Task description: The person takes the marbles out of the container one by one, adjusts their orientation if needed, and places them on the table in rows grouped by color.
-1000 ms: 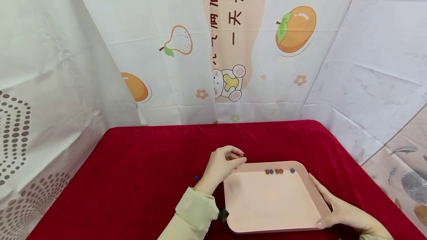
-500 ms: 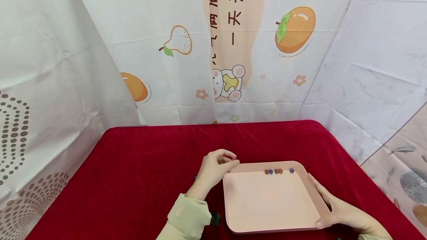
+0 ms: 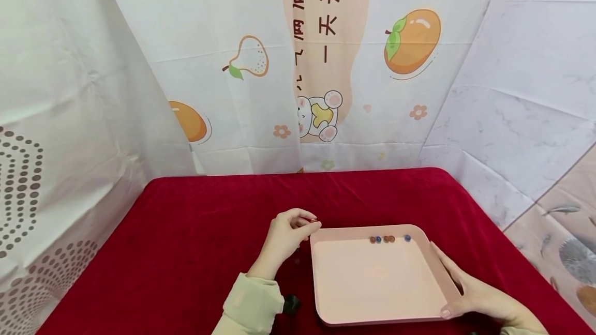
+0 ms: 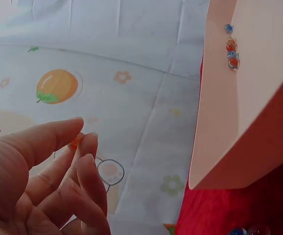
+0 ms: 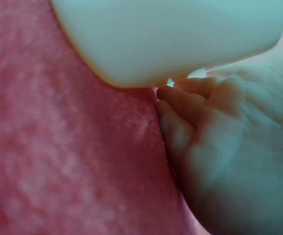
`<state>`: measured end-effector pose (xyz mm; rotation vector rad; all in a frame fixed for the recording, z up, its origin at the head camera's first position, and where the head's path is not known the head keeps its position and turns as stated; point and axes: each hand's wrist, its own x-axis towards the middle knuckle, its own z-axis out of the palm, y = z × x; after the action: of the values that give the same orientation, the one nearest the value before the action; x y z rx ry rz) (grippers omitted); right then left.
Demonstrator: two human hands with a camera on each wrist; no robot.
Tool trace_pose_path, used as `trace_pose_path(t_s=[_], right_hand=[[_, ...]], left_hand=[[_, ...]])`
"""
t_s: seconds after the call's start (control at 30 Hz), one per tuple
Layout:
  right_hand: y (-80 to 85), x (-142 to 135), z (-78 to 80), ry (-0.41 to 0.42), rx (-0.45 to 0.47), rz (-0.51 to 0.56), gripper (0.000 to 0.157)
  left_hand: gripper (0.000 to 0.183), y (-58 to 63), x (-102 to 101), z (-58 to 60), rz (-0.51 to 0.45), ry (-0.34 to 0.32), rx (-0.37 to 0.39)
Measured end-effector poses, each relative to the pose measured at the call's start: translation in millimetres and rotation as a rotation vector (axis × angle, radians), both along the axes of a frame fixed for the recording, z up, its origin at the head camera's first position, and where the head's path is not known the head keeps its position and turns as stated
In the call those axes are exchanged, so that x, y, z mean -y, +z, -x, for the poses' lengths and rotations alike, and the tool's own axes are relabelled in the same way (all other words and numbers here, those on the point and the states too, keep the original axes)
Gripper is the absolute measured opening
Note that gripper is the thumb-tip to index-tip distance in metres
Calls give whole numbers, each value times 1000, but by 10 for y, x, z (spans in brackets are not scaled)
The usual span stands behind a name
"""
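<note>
My left hand [image 3: 285,234] pinches an orange-red marble [image 4: 76,142] between thumb and forefinger, its other fingers curled underneath. It hovers just beyond the back left corner of a pale pink tray [image 3: 372,283]. Inside, several marbles [image 3: 386,239] in reddish brown and blue line up along the back wall. One blue marble [image 3: 407,238] lies apart to their right. My right hand [image 3: 477,293] holds the tray's right side, thumb over the front corner and fingers along the outer wall. In the right wrist view, the fingertips [image 5: 167,93] meet the tray's underside edge.
A red velvet cloth [image 3: 186,252] covers the table. In the left wrist view, a blue marble [image 4: 237,231] and a reddish marble [image 4: 259,230] rest on the cloth beside the tray, cut off by the frame's bottom. White printed curtains [image 3: 233,118] enclose the back and sides.
My left hand has moved left with the marble, from over the tray's back left rim to just outside it. The blue marble on the cloth has become hidden behind it. Right hand and tray are still.
</note>
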<state>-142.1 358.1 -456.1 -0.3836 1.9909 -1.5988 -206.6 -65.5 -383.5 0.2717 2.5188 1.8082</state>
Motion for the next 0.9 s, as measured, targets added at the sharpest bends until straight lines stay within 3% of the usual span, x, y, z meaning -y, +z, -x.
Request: trace_pose_path(t_s=[0.37, 0.73, 0.9], right_hand=[[-18, -6, -8, 6, -41, 7, 110], [-12, 1, 8, -4, 22, -2, 111], [-26, -15, 5, 6, -19, 0, 111]], left_hand=[[19, -57, 103, 17, -24, 33, -2], [27, -57, 190, 26, 14, 75, 0], [26, -53, 256, 41, 11, 103, 1]])
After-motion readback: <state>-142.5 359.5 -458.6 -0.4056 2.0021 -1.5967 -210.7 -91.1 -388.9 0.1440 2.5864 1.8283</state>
